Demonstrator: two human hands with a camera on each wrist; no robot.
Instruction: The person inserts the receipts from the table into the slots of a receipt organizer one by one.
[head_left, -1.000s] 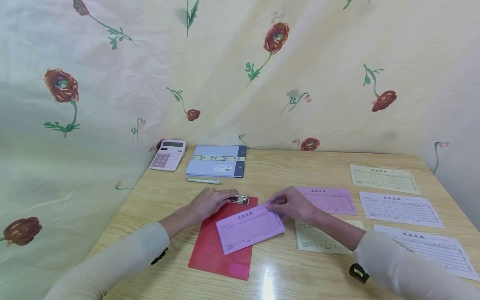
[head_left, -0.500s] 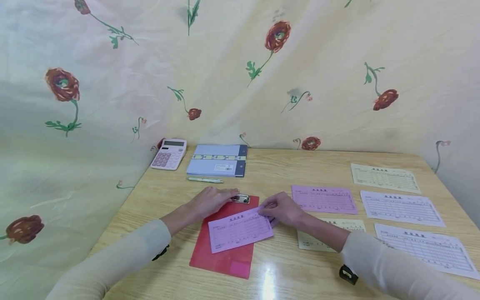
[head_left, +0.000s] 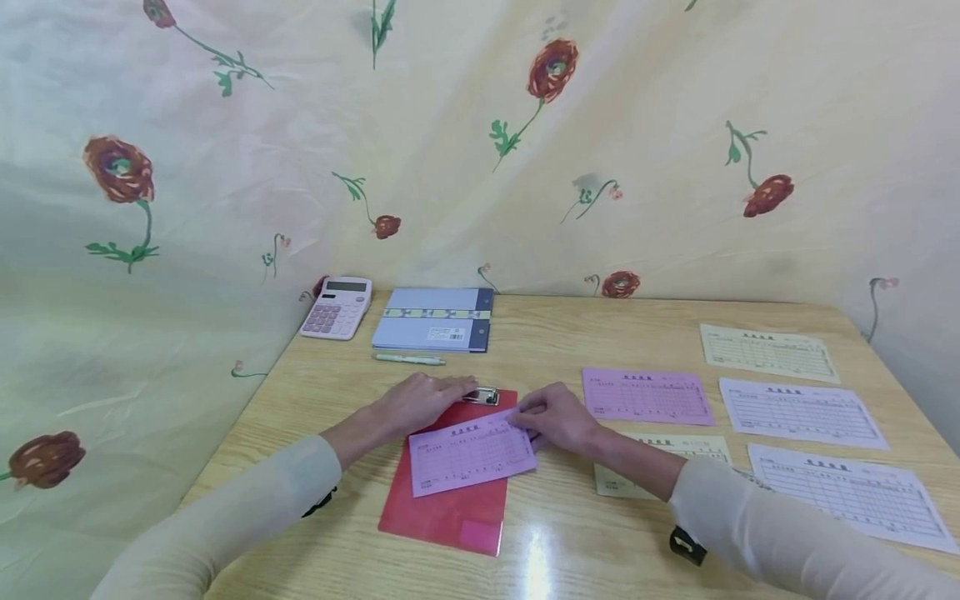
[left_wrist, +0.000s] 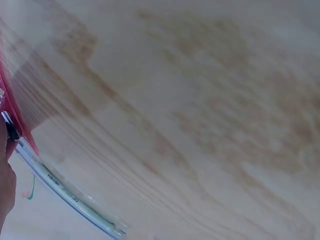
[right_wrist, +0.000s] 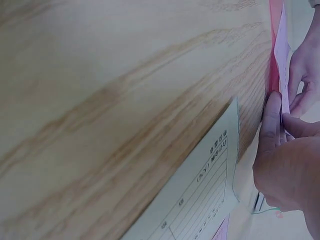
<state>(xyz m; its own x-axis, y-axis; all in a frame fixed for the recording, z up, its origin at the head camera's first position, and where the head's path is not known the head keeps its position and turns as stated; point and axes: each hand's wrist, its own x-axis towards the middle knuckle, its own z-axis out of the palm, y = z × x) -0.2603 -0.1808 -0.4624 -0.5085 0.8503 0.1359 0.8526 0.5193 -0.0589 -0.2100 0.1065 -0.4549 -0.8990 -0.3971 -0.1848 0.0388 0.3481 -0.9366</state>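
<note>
A red clipboard with a metal clip at its far end lies in front of me in the head view. My left hand grips that clip end, fingers over the clip's left side; the left wrist view catches only the hand's edge. Between thumb and fingers my right hand pinches the upper right corner of a purple printed slip. The slip lies tilted over the upper part of the board, its top left corner beside my left wrist. Seen from the right wrist, the slip is nearly edge-on above the board.
Right of the board are another purple slip and a pale yellow slip, partly under my right forearm. Farther right lie a yellow slip and two white ones. A pen, blue notebook and calculator sit at the back.
My right hand has moved left with the purple slip, bringing it farther over the clipboard and nearer the clip. My left hand has stayed at the clip.
</note>
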